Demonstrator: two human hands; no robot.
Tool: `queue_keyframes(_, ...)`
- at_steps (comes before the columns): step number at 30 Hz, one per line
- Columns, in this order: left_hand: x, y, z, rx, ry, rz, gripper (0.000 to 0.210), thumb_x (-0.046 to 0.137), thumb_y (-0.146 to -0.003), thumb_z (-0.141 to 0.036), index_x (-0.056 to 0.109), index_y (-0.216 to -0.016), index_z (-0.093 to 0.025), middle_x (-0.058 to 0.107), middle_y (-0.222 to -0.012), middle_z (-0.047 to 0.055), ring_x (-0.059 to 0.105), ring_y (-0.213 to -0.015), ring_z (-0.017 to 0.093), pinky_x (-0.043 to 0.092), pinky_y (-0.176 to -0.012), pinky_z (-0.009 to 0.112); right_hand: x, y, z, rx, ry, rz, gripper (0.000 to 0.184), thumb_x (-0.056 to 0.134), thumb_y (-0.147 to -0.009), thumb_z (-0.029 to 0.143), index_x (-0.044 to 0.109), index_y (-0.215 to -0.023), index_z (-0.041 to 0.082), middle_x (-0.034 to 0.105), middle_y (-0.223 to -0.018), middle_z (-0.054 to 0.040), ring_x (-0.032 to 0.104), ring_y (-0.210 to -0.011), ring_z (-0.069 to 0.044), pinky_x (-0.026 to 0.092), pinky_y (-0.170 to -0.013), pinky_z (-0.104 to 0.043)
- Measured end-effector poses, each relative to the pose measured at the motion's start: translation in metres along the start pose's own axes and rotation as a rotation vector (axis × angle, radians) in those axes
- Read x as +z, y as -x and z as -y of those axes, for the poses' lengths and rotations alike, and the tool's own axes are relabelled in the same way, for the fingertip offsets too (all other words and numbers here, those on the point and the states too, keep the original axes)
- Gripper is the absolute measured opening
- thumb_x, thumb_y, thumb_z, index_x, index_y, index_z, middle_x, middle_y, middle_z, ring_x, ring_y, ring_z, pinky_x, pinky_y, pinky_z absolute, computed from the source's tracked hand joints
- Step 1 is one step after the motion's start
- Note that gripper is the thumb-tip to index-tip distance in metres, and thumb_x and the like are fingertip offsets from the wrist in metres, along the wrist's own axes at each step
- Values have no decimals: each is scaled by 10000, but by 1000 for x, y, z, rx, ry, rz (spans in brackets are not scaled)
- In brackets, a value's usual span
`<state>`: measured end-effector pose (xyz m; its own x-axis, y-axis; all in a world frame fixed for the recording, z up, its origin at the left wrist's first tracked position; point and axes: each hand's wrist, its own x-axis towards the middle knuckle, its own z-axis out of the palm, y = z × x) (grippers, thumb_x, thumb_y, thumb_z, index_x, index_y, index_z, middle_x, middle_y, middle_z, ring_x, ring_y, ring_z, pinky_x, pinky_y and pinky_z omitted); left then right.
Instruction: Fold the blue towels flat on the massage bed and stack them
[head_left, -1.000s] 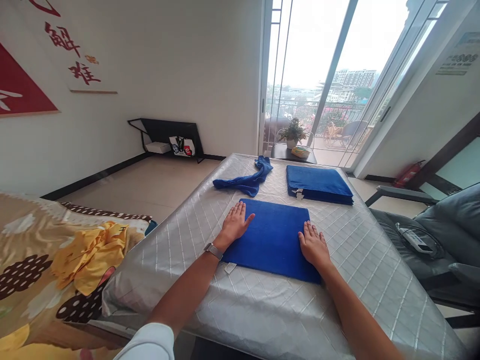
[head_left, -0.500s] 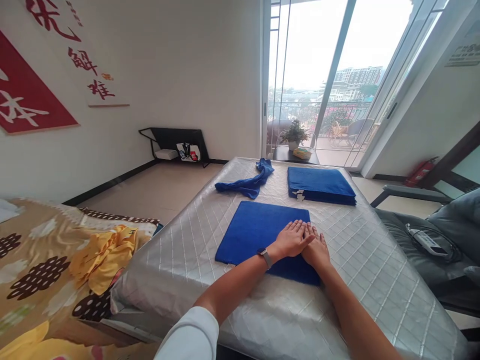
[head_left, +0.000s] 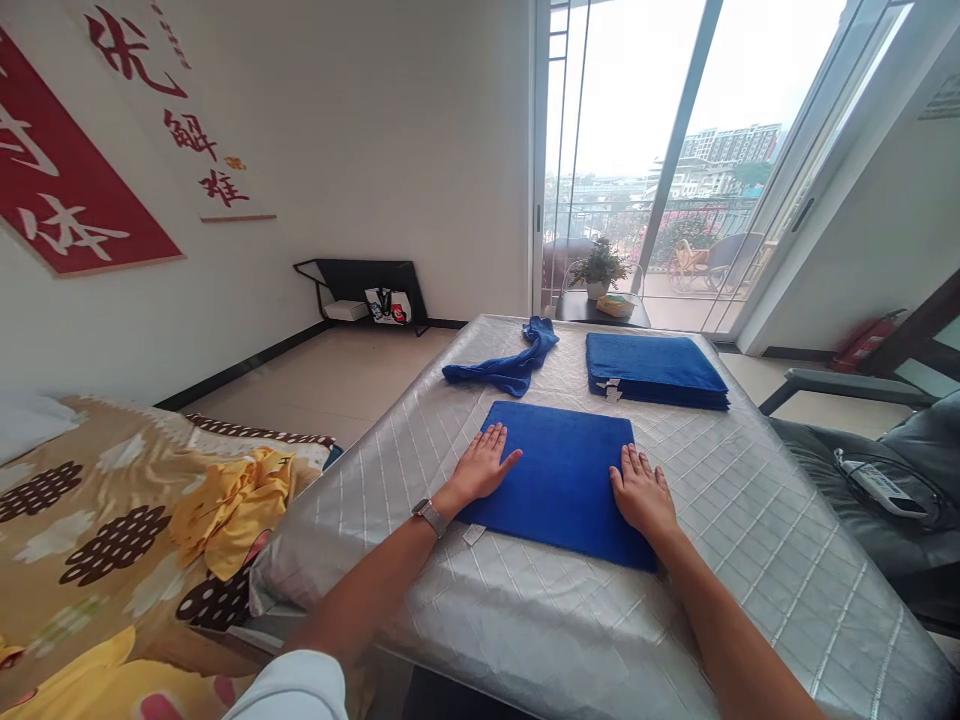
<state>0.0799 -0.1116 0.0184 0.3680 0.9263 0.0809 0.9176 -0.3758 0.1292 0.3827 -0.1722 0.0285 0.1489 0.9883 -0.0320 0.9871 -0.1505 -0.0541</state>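
A rectangular blue cloth (head_left: 559, 485) is laid flat near the centre of the near part of a mattress (head_left: 750, 520), which is covered in silver-grey quilted material; clock positions are given from this cloth, with twelve o'clock taken as straight ahead. The left edge, at nine o'clock, is covered by the left hand (head_left: 480, 468), placed palm down. The right edge, at three o'clock, is covered by the right hand (head_left: 645, 490), likewise placed palm down. At both hands the grip is apart: the fingers are extended, and each thumb is pointed inward over the cloth. A wristwatch (head_left: 430, 517) is worn on the left wrist. A white label (head_left: 473, 534) is exposed at the near left corner, at eight o'clock. A stack of blue cloths (head_left: 652, 362), with white labels shown at its near left corner, is positioned at one o'clock, apart from the flat cloth. A crumpled blue cloth (head_left: 510, 368) is positioned at eleven o'clock. Beyond the mattress, a yellow cloth (head_left: 236, 510) is bunched on patterned bedding (head_left: 90, 540) at nine o'clock. A white device (head_left: 877, 490) with a dark cord is rested on a dark armchair (head_left: 832, 455) at three o'clock. A potted plant (head_left: 600, 265) is located at twelve o'clock, in front of a sliding glass door (head_left: 679, 130).
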Motion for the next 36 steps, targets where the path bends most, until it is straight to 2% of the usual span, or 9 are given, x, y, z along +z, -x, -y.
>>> queue_keyframes(8, 5, 0, 2, -18, 3, -39, 877, 68, -1006, -674, 271, -1576, -39, 251, -1643, 173, 206, -1535, 255, 157, -1257, 423, -1, 3, 1, -7, 72, -39, 634, 160, -1039, 356, 222, -1609, 85, 204, -1677, -82, 203, -1534, -248, 150, -1235, -452)
queue_keyframes(13, 3, 1, 1, -26, 14, -27, 902, 61, -997, -687, 264, -1575, -26, 238, -1646, 175, 187, -1539, 264, 143, -1261, 425, -3, 17, 1, -41, 142, -33, 631, 186, -1037, 362, 269, -1598, 84, 226, -1671, -90, 188, -1537, -259, 121, -1239, -466)
queue_keyframes(20, -1, 1, 1, -42, 38, -19, 912, 59, -990, -692, 272, -1574, -25, 239, -1646, 180, 189, -1539, 271, 141, -1267, 438, -1, 36, 5, -20, 53, 6, 647, 165, -1038, 381, 211, -1613, 89, 180, -1680, -93, 171, -1543, -236, 141, -1241, -445)
queue_keyframes(23, -6, 4, -8, -29, 17, -25, 923, 47, -993, -683, 282, -1562, 5, 235, -1641, 202, 189, -1538, 286, 141, -1266, 441, -1, 36, 6, -12, 37, -1, 642, 171, -1036, 379, 216, -1614, 103, 179, -1681, -84, 166, -1544, -228, 127, -1244, -443)
queue_keyframes(26, -10, 6, -41, 103, 36, -1, 910, 41, -998, -674, 293, -1560, -4, 242, -1640, 195, 193, -1538, 273, 162, -1261, 425, -2, 36, 7, -13, 40, -3, 643, 170, -1036, 369, 221, -1609, 83, 180, -1679, -84, 170, -1543, -228, 122, -1246, -438)
queue_keyframes(30, -4, 1, -117, 377, 103, -16, 836, 77, -1013, -663, 295, -1579, -87, 289, -1635, 147, 213, -1534, 233, 170, -1254, 393, -2, 37, 5, -29, 51, -14, 639, 177, -1036, 361, 236, -1606, 80, 193, -1676, -92, 175, -1542, -242, 132, -1243, -446)
queue_keyframes(33, 7, -11, -168, 496, 129, -44, 794, 80, -1028, -632, 252, -1595, -104, 295, -1635, 133, 204, -1537, 222, 154, -1253, 388, -1, 38, 2, -45, 81, 8, 619, 233, -1017, 291, 245, -1610, 114, 189, -1681, -80, 148, -1547, -239, 134, -1243, -437)
queue_keyframes(36, 16, -22, -186, 497, 149, -1, 774, 61, -1036, -605, 234, -1600, -105, 292, -1637, 124, 211, -1535, 215, 184, -1246, 387, -2, 39, 1, -62, 98, 38, 630, 256, -995, 229, 229, -1615, 121, 174, -1686, -72, 119, -1551, -229, 125, -1246, -422)
